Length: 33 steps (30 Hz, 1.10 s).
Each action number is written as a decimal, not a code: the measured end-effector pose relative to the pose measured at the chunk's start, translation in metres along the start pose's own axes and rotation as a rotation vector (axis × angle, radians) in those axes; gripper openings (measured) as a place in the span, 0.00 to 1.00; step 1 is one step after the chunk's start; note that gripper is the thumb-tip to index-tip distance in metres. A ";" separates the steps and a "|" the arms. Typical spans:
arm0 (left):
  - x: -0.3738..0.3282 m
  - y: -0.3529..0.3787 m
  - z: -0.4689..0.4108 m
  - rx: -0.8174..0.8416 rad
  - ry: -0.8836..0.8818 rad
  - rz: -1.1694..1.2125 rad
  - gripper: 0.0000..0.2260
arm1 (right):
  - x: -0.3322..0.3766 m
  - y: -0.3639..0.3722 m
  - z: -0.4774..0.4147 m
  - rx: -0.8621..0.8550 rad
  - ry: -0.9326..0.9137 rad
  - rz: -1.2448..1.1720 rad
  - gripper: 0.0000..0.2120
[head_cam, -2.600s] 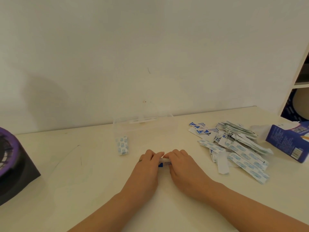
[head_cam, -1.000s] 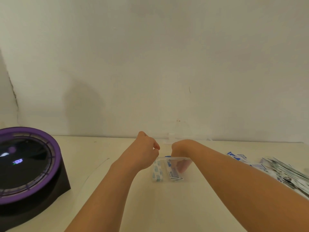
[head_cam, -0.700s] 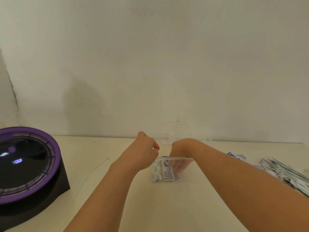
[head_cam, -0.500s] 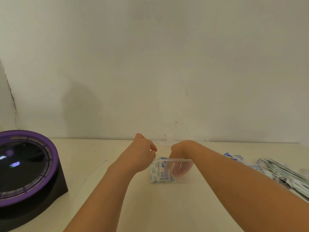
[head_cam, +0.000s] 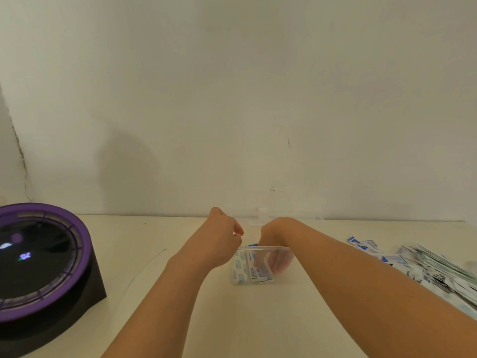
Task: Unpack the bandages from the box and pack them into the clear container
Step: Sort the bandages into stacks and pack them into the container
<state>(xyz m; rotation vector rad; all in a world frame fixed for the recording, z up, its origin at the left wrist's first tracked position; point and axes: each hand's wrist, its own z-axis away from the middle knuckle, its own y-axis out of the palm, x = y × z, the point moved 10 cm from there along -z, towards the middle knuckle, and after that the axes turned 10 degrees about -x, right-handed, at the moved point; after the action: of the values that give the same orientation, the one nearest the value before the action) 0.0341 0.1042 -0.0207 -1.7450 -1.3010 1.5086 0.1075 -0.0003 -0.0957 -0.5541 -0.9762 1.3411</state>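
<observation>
The clear container (head_cam: 280,247) stands on the table in the middle of the head view. Inside it, bandages (head_cam: 239,268) in white-and-blue wrappers stand against the left wall. My right hand (head_cam: 277,260) reaches down into the container, and its fingers show through the front wall. They press a small stack of bandages (head_cam: 261,274) toward the ones at the left. My left hand (head_cam: 219,241) is curled at the container's left rim and seems to pinch it. A loose pile of bandages (head_cam: 423,264) lies at the right. The box is out of view.
A black device with a purple ring (head_cam: 38,257) stands at the left edge of the cream table (head_cam: 160,254). A bare wall runs close behind the container. My right forearm crosses the table in front of the loose pile.
Both hands carried a small stack from the table's front to the container. Over the last second my right hand has pushed that stack leftward inside, up against the standing bandages.
</observation>
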 end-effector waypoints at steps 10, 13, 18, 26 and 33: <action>0.000 0.000 0.000 -0.009 0.013 0.020 0.11 | 0.002 0.003 0.001 0.025 0.006 -0.125 0.28; 0.001 0.000 0.000 -0.012 0.013 0.017 0.11 | 0.000 0.002 0.002 0.030 0.006 -0.081 0.28; 0.000 -0.001 -0.001 -0.019 0.015 0.015 0.11 | -0.002 -0.025 0.017 -0.146 -0.076 0.039 0.17; -0.015 -0.014 0.003 -0.143 0.092 -0.021 0.09 | -0.034 -0.096 0.125 -0.879 -0.488 -0.004 0.05; -0.071 -0.027 0.033 -0.349 0.276 -0.086 0.10 | -0.167 -0.094 0.157 -0.888 -0.268 -0.019 0.02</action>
<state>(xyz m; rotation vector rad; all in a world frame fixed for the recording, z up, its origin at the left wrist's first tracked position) -0.0015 0.0461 0.0261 -1.9956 -1.5345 0.9926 0.0380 -0.2093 0.0177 -1.0330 -1.8056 0.9229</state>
